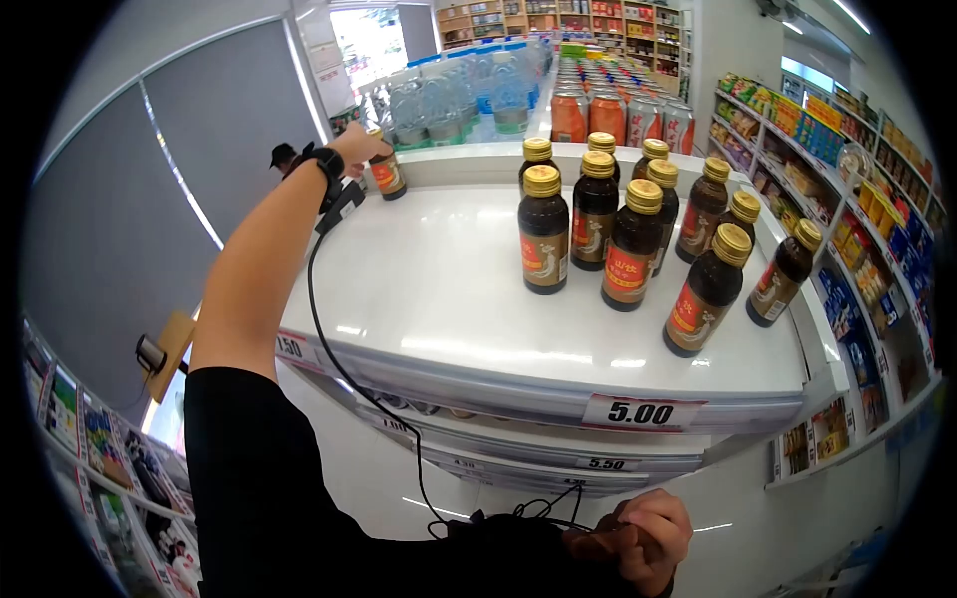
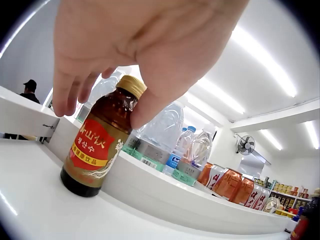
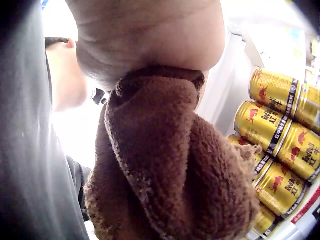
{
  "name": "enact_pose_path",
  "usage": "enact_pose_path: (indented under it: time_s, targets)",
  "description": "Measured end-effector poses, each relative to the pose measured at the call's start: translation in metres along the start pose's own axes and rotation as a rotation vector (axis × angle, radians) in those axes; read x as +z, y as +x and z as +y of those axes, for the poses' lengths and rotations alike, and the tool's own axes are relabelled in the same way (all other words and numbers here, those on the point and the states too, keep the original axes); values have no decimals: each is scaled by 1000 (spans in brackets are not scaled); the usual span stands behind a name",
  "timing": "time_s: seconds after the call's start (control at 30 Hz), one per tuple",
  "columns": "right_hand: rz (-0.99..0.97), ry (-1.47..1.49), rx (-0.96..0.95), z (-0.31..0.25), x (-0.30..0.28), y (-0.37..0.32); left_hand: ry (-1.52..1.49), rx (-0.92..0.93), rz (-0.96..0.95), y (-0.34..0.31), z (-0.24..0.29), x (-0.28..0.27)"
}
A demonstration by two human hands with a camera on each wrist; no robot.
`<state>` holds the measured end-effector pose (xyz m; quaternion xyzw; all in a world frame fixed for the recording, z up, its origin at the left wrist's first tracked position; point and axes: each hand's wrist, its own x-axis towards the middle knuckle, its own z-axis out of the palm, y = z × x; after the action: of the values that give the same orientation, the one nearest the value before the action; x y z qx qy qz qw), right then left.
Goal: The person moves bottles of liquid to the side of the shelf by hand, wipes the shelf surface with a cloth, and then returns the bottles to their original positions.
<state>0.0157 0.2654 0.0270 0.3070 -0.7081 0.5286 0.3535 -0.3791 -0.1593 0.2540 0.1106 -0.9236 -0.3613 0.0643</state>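
My left hand (image 2: 135, 45) reaches to the far left corner of the shelf, around the top of a small brown glass bottle (image 2: 97, 140) with a gold cap and a red-and-gold label. In the left wrist view the thumb lies at the bottle's shoulder, while the fingers (image 2: 65, 95) hang apart from it on the other side. The bottle's base is on the white shelf (image 1: 429, 269). Low by my body, my right hand (image 1: 653, 538) grips a brown cloth (image 3: 150, 160), which hangs down in folds in the right wrist view.
Several matching bottles (image 1: 628, 259) stand grouped on the shelf's right. Behind its raised back edge are large water bottles (image 1: 429, 100) and orange cans (image 1: 588, 115). A black cable (image 1: 344, 369) hangs over the front edge, beside a 5.00 price tag (image 1: 643, 413). Yellow cans (image 3: 270, 125) are near my right hand.
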Motion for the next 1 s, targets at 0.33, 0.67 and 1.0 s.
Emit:
enact_pose_path:
  time_s: [0.33, 0.67, 1.0]
  targets:
    - [83, 3, -53, 6, 17, -13, 46, 146, 68, 3, -9, 9]
    - [-88, 134, -62, 17, 13, 6, -176, 519, 314, -143, 64, -33]
    - [-336, 359, -127, 31, -11, 44, -1061, 705, -77, -383, 16, 47]
